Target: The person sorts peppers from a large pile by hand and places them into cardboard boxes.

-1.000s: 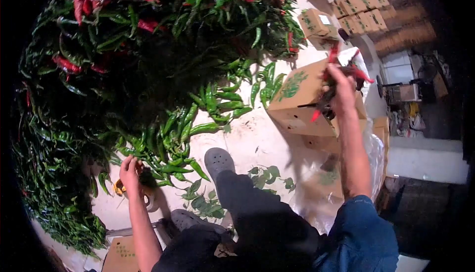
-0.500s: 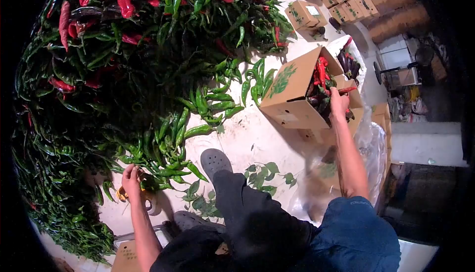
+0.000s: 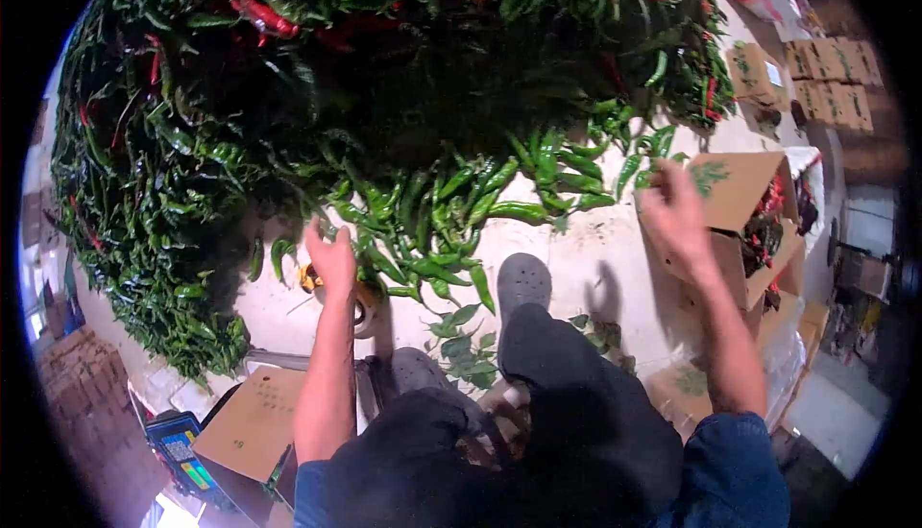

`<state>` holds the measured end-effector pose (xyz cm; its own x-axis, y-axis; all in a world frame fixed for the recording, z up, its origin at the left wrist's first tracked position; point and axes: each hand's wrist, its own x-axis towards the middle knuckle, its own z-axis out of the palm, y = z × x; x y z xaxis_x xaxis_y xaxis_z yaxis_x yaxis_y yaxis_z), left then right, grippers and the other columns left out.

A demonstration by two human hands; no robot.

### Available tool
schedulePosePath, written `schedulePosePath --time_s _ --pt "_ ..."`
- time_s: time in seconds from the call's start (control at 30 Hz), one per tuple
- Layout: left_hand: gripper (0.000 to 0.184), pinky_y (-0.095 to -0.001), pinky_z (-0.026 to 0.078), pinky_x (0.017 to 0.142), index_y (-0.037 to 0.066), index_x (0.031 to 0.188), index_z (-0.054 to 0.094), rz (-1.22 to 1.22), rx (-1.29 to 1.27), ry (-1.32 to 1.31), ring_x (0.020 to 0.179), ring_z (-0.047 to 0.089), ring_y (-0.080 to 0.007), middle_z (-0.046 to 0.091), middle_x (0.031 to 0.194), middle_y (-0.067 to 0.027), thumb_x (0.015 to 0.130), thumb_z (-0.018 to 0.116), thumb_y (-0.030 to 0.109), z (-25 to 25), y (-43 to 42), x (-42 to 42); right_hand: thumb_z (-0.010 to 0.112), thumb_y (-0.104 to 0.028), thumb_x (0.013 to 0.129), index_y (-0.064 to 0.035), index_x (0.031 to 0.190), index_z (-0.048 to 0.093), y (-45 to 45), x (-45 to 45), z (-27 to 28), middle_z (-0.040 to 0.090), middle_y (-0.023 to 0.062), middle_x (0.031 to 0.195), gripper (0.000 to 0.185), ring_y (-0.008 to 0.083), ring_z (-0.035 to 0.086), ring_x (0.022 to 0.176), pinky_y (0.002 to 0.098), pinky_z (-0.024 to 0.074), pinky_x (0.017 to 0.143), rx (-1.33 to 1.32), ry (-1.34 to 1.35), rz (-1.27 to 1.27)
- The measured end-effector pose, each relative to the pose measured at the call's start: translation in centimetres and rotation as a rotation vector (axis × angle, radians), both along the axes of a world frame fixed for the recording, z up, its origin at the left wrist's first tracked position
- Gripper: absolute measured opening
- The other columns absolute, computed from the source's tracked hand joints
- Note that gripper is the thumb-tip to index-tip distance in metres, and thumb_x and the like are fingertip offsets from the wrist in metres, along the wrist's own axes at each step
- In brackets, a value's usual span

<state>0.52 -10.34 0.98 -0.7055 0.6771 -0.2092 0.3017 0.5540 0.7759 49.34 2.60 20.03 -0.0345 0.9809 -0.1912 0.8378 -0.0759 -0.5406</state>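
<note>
A big heap of green peppers [image 3: 413, 206], with some red ones among them, fills the upper part of the head view. My left hand [image 3: 332, 257] is over the heap's lower edge, thumb and fingers apart, and I see nothing in it. My right hand [image 3: 677, 221] is held out in front of a cardboard box [image 3: 735, 182], slightly blurred. Its fingers are spread and no pepper shows in them. Inside that box lie red and dark peppers [image 3: 768, 216]. Beneath my left hand is a yellow and black object [image 3: 309, 278], partly hidden.
Loose leaves [image 3: 466, 350] lie on the pale floor by my grey shoe [image 3: 524, 288]. At lower left are another cardboard box [image 3: 252, 422] and a device with a lit blue screen [image 3: 182, 451]. Stacked cartons [image 3: 836, 82] stand at upper right, past a small box [image 3: 757, 75].
My right hand has left the box of red peppers, where a red pepper was at its fingers, and is now left of it. My left hand has opened. The view has swung left.
</note>
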Motion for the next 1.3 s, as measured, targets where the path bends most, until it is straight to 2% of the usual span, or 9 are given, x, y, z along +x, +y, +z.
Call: schedulePosePath --time_s 0.03,0.23,0.43,0.53,0.7,0.8,0.9,1.07,1.3 --pt "0.066 -0.0395 0.033 0.113 -0.009 0.138 0.046 0.025 -0.064 0.025 0.131 0.047 -0.0360 0.049 0.140 -0.0262 0.083 0.070 0.018 1.7 0.8 0.3 0.070 -0.028 0.088 0.0013 0.147 0.037 0.4 -4.7 -1.5 0.056 0.0230 0.135 0.074 0.0331 0.057 0.122 0.0428 0.0453 0.105 -0.325 0.053 0.010" --pt "0.090 -0.0404 0.030 0.115 -0.009 0.146 0.034 0.033 -0.203 -0.119 0.137 0.040 -0.0381 0.040 0.147 -0.0319 0.079 0.076 0.033 1.4 3.0 -2.2 0.079 -0.032 0.076 0.0031 0.148 0.029 4.6 -18.1 -12.7 0.041 0.0265 0.144 0.095 0.0414 0.041 0.132 0.0527 0.0364 0.107 0.018 -0.298 0.547" --pt "0.097 -0.0418 0.031 0.115 -0.009 0.146 0.032 0.178 -0.239 -0.034 0.137 0.036 -0.0403 0.034 0.147 -0.0321 0.077 0.080 0.040 0.8 4.3 -0.5 0.073 -0.039 0.080 0.0008 0.110 0.065 8.6 -24.2 -16.4 0.069 0.0213 0.099 0.050 0.0417 0.064 0.098 0.0456 0.0517 0.085 0.275 0.015 0.421" --pt "0.098 -0.0409 0.033 0.112 -0.009 0.146 0.030 0.293 -0.090 -0.072 0.134 0.040 -0.0383 0.038 0.144 -0.0299 0.076 0.082 0.036 -2.5 3.0 -1.0 0.073 -0.040 0.082 0.0009 0.094 0.070 10.9 -26.3 -18.4 0.070 0.0196 0.092 0.043 0.0412 0.065 0.092 0.0424 0.0533 0.080 -0.049 -0.024 0.239" --pt "0.059 -0.0291 0.051 0.086 -0.011 0.131 0.050 0.151 -0.044 -0.432 0.093 0.065 -0.0200 0.069 0.108 -0.0142 0.083 0.076 0.014 -1.7 2.9 -0.7 0.073 -0.029 0.087 0.0024 0.096 0.072 11.2 -27.2 -19.6 0.073 0.0155 0.090 0.033 0.0248 0.069 0.084 0.0334 0.0530 0.078 -0.009 0.377 0.267" --pt "0.055 -0.0343 0.047 0.091 -0.008 0.128 0.053 0.166 -0.028 -0.369 0.102 0.059 -0.0240 0.063 0.114 -0.0163 0.084 0.075 0.017 -0.4 2.9 0.5 0.080 -0.018 0.082 0.0009 0.102 0.073 9.9 -25.7 -15.7 0.073 0.0054 0.091 0.028 0.0107 0.063 0.085 0.0269 0.0513 0.079 -0.085 0.657 0.125" --pt "0.045 -0.0446 0.037 0.104 -0.003 0.121 0.054 -0.009 0.081 0.321 0.116 0.049 -0.0391 0.057 0.107 -0.0216 0.081 0.070 0.013 2.2 2.7 2.4 0.078 -0.020 0.086 -0.0025 0.105 0.072 9.6 -23.1 -10.6 0.070 0.0018 0.090 0.027 0.0082 0.059 0.079 0.0237 0.0487 0.071 0.177 0.698 -0.020" --pt "0.029 -0.0436 0.053 0.057 0.001 0.097 0.056 -0.700 0.063 0.440 0.064 0.065 -0.0341 0.065 0.080 -0.0121 0.081 0.073 0.017 2.6 1.7 8.7 0.078 -0.018 0.088 -0.0044 0.094 0.069 8.4 -18.5 -4.0 0.065 -0.0012 0.083 0.017 0.0055 0.054 0.073 0.0206 0.0448 0.066 0.534 0.499 -0.058" --pt "0.034 -0.0452 0.053 0.063 0.000 0.099 0.058 -0.689 -0.271 0.389 0.073 0.067 -0.0370 0.066 0.081 -0.0196 0.080 0.073 0.024 0.1 1.3 10.7 0.063 -0.039 0.099 -0.0065 0.092 0.059 2.6 -17.8 -10.1 0.063 0.0014 0.072 0.033 0.0089 0.054 0.061 0.0236 0.0443 0.057 -0.238 0.874 -0.226"
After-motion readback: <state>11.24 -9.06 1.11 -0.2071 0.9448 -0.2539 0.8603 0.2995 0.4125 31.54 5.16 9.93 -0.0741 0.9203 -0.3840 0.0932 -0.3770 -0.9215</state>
